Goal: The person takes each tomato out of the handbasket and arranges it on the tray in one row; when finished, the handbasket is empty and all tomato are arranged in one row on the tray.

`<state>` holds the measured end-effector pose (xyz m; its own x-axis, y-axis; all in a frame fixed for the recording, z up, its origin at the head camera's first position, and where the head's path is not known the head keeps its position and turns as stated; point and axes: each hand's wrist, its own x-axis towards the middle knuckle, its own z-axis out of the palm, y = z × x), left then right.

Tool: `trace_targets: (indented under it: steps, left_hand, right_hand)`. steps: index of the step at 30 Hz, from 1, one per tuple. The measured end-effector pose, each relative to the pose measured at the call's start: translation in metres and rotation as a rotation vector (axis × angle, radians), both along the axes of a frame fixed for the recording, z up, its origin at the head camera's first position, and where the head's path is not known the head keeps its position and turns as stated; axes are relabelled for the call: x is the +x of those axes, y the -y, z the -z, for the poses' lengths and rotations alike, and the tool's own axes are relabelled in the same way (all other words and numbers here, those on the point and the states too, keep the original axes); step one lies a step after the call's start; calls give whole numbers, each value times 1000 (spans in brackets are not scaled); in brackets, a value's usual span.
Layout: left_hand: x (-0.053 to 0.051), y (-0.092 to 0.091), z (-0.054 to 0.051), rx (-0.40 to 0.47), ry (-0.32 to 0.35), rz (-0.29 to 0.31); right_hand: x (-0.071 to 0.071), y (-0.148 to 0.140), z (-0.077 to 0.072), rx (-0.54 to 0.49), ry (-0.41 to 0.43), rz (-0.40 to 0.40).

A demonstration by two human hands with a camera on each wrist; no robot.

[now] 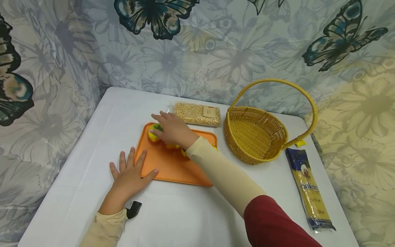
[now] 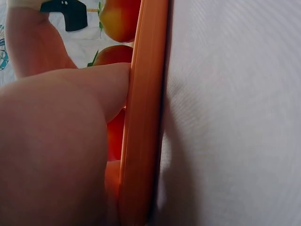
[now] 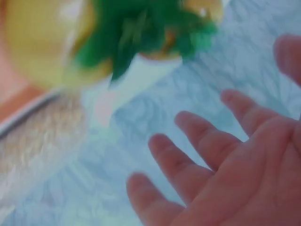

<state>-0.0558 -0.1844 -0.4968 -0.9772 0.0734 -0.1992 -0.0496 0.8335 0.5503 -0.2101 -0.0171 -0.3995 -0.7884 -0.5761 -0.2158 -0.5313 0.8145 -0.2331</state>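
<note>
An orange tray (image 1: 176,168) lies on the table with several round toy-like fruits, partly covered by the right arm. My left hand (image 1: 129,176) rests at the tray's near left corner, fingers spread; in the left wrist view its thumb touches the rim. Red-and-yellow fruits (image 2: 121,21) with green tops show behind that rim. Above the far left part of the tray my right hand (image 1: 174,128) reaches with fingers extended, beside a yellow fruit (image 1: 152,135) with green leaves. In the right wrist view, a gap separates the visible fingers from the blurred yellow fruit (image 3: 44,42).
Behind the tray lies a clear bag of grain (image 1: 194,114). A woven basket (image 1: 234,145) with a tall handle stands to the right. Farther right are a blue-and-yellow pasta packet (image 1: 310,192) and a small yellow item (image 1: 300,143). Patterned fabric (image 1: 197,65) hangs behind the table.
</note>
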Motion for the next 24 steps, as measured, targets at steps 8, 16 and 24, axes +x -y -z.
trace_targets:
  steps: [8, 16, 24]
  left_hand:
    - [-1, 3, 7, -2, -19, -8]
    - [-5, 14, 8, -20, -13, 2]
    - [-18, 20, 4, -25, 22, 2]
  right_hand:
    - [2, -67, -15, -78, -103, 196]
    - [30, -136, -11, -224, -170, 379]
    - [64, -155, 14, -305, -157, 490]
